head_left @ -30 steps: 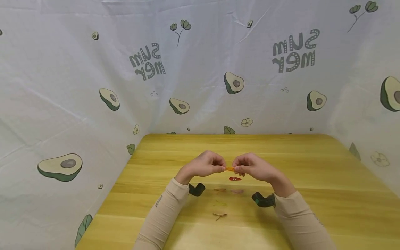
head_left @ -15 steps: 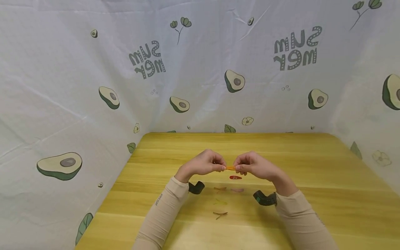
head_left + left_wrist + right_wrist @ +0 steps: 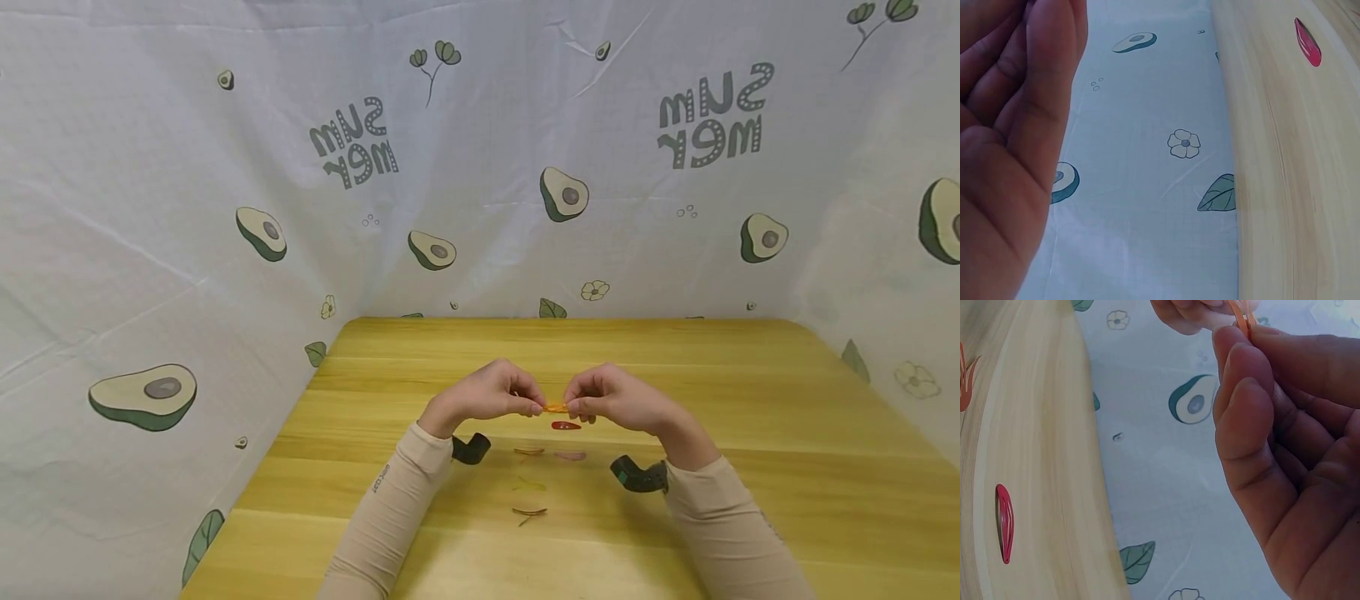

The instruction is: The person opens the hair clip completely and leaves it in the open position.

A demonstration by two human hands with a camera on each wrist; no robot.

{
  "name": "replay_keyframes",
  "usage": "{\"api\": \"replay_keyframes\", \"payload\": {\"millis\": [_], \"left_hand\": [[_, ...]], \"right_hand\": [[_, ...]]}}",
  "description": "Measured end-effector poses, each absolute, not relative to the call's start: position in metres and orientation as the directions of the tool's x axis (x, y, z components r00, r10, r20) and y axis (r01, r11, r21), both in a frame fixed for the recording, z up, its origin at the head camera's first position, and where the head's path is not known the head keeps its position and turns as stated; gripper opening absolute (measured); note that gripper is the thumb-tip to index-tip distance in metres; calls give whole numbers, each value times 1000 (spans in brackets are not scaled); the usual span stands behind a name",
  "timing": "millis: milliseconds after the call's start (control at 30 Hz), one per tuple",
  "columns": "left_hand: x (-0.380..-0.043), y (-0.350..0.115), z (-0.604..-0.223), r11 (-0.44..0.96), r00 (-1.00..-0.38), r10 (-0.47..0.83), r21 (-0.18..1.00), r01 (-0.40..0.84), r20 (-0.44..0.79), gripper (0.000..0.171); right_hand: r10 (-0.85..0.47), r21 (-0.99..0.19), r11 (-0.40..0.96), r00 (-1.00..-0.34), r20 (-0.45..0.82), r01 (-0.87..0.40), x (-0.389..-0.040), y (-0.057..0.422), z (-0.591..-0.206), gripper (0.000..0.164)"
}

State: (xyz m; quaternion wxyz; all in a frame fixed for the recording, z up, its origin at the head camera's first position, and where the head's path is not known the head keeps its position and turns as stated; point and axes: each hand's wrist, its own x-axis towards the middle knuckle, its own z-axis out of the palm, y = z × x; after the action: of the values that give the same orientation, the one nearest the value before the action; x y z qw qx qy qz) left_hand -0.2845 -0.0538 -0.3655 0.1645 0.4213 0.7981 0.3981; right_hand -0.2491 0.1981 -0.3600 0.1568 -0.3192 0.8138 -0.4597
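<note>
In the head view an orange snap hair clip (image 3: 556, 408) spans the small gap between both hands, above the table. My left hand (image 3: 495, 392) pinches its left end between thumb and fingers. At the other end, the right hand (image 3: 618, 400) pinches it likewise. The right wrist view shows the orange strips of the hair clip (image 3: 1241, 317) parted at the fingertips. Below the hands lies a red snap hair clip (image 3: 566, 426), also seen flat on the wood in the right wrist view. The left wrist view does not show the held clip.
Nearer on the wooden table (image 3: 420, 550) lie a brownish clip (image 3: 528, 452), a pink clip (image 3: 571, 456), a yellow clip (image 3: 529, 483) and another brown clip (image 3: 529, 512). Dark wrist mounts (image 3: 639, 475) hang under the forearms. A printed curtain (image 3: 480, 167) surrounds the table.
Both hands stay almost in place, still pinching the orange hair clip. Its strips look slightly further apart now. The head view has shifted a little; the clips on the table lie as before.
</note>
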Motion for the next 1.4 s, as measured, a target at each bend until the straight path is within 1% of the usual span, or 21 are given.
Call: {"api": "replay_keyframes", "payload": {"millis": [333, 533, 800, 1033, 1200, 1400], "left_hand": [[-283, -53, -365, 334, -581, 810, 753, 567, 78, 16], [-282, -52, -365, 332, -556, 828, 735, 591, 72, 13], [-279, -47, -364, 316, -504, 861, 701, 639, 71, 10], [-277, -46, -367, 327, -497, 867, 707, 627, 39, 9], [-278, -43, -368, 341, -492, 870, 694, 635, 23, 10], [-277, -40, -370, 347, -474, 880, 685, 641, -2, 12]], "right_hand": [[-682, -846, 363, -730, 45, -391, -250, 199, -362, 16], [-700, -853, 357, -714, 27, -382, -250, 200, -363, 17], [-752, -872, 327, -659, -7, -364, -251, 205, -365, 16], [-783, -874, 297, -622, 7, -383, -251, 204, -367, 13], [-780, -875, 292, -625, 16, -387, -251, 206, -373, 14], [-758, -882, 291, -652, 23, -370, -246, 210, -386, 15]]}}
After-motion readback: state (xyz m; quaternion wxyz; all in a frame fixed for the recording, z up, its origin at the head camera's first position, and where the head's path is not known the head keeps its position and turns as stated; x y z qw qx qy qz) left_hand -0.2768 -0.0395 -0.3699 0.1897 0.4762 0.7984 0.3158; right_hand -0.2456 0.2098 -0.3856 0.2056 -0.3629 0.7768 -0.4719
